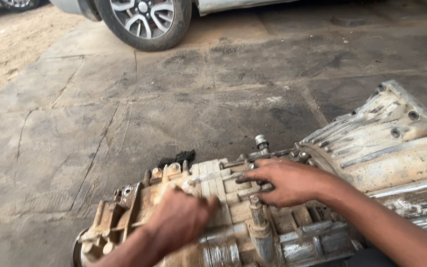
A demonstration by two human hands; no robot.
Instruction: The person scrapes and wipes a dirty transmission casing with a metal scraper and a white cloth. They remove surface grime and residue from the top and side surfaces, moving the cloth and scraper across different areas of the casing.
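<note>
Resting on the concrete floor (124,123), the gearbox (282,217) looks heavy, rigid and greasy. Your left hand (181,220) lies curled on its casing, your right hand (285,182) spreads open over the ribs, gripping nothing; take it by those ribs.

Both arms are bare right up to the frame edge, no sleeves, no gloves, nothing on wrists or fingers (245,179).
</note>
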